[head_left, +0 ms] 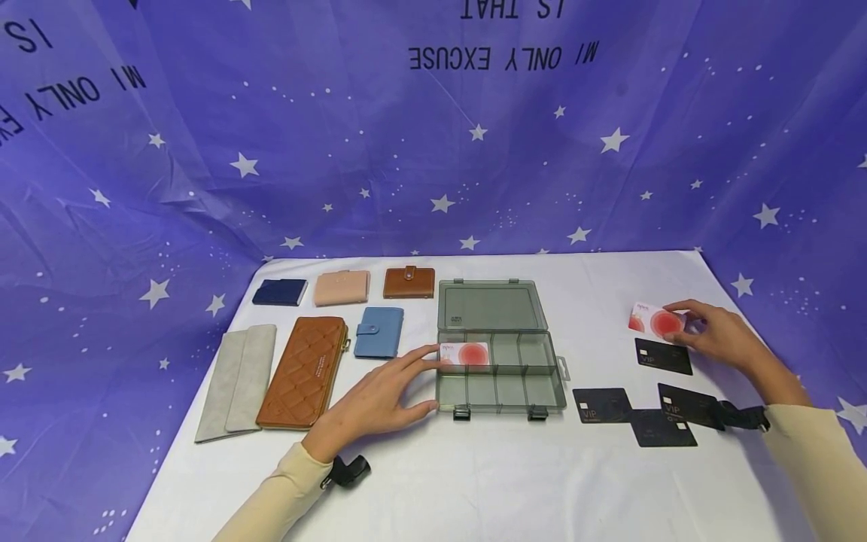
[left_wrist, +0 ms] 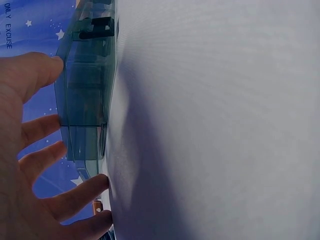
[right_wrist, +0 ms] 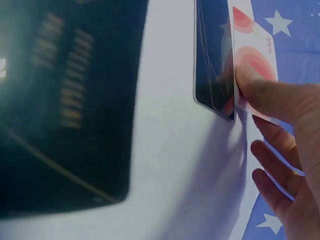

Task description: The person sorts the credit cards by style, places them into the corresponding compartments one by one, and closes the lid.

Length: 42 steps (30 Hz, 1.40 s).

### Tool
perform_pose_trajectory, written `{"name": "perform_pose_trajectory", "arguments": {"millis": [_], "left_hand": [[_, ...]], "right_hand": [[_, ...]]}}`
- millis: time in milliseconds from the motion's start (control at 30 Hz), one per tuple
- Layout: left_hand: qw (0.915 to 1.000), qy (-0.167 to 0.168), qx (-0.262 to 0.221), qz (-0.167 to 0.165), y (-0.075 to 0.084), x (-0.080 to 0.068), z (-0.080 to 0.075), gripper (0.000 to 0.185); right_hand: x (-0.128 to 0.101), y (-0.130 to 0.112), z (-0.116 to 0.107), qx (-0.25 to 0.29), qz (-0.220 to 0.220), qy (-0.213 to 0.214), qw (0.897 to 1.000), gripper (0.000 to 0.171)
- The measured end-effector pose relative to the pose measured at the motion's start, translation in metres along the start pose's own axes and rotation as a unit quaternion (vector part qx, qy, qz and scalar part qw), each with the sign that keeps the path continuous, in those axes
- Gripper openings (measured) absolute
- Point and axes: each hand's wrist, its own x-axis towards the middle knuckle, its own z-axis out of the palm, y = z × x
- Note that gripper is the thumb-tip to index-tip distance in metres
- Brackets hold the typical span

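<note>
Cards with a red-and-white print sit under both hands. The right hand [head_left: 711,335], at the right of the head view, pinches one red-and-white card [head_left: 655,321] by its right short end, thumb and fingertips curled onto it; the card's long axis runs left to right, and it lies just above a black VIP card [head_left: 664,356], overlapping its edge in the right wrist view. The right hand is the nearer of the two to this card, its wrist angled in from the lower right, sleeve [head_left: 813,452] along the frame edge.

The left hand [head_left: 379,403], at centre left, reaches to the right with fingers nearly straight and spread: the forefinger touches the left end of a second red-and-white card [head_left: 465,354] lying across the upper left compartments of the open smoky plastic organiser box [head_left: 501,376], while the thumb presses the box's front left corner. It grips nothing.

Three more black cards [head_left: 640,414] lie in an overlapping row at lower right, between box and right forearm. To the left on the white worktop [head_left: 474,474] lie a tan quilted long wallet [head_left: 302,370], a grey long wallet [head_left: 237,380], a blue snap wallet [head_left: 379,331], and above them navy [head_left: 280,292], pink [head_left: 342,287] and brown [head_left: 409,282] card holders. A starry purple cloth [head_left: 433,150] hangs behind.
</note>
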Motion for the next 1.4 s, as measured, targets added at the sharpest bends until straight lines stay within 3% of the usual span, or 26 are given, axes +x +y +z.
{"name": "perform_pose_trajectory", "arguments": {"millis": [100, 233, 333, 500, 900, 1167, 1400], "left_hand": [[1.0000, -0.001, 0.000, 0.000, 0.000, 0.000, 0.000, 0.060], [1.0000, 0.000, -0.001, 0.004, -0.001, 0.001, 0.001, 0.059], [1.0000, 0.002, -0.002, 0.006, -0.001, 0.000, 0.001, 0.059], [1.0000, 0.005, 0.000, 0.007, -0.001, -0.001, 0.000, 0.058], [1.0000, -0.001, -0.001, 0.007, -0.001, -0.001, 0.000, 0.059], [1.0000, -0.004, -0.003, 0.003, 0.000, -0.002, -0.002, 0.060], [1.0000, -0.007, -0.007, -0.002, -0.001, -0.001, -0.001, 0.060]], "right_hand": [[-0.005, -0.002, -0.002, -0.002, 0.006, 0.022, 1.000, 0.039], [-0.009, -0.014, -0.003, 0.036, 0.035, 0.029, 0.998, 0.027], [-0.007, -0.032, -0.004, 0.062, 0.060, 0.031, 0.996, 0.027], [0.002, -0.072, -0.004, 0.084, 0.059, 0.040, 0.994, 0.028], [0.024, -0.169, 0.015, 0.151, 0.002, 0.051, 0.987, 0.022], [0.037, -0.228, 0.040, 0.185, -0.037, 0.014, 0.982, 0.020], [0.048, -0.262, 0.066, 0.191, -0.065, -0.027, 0.979, 0.017]]}}
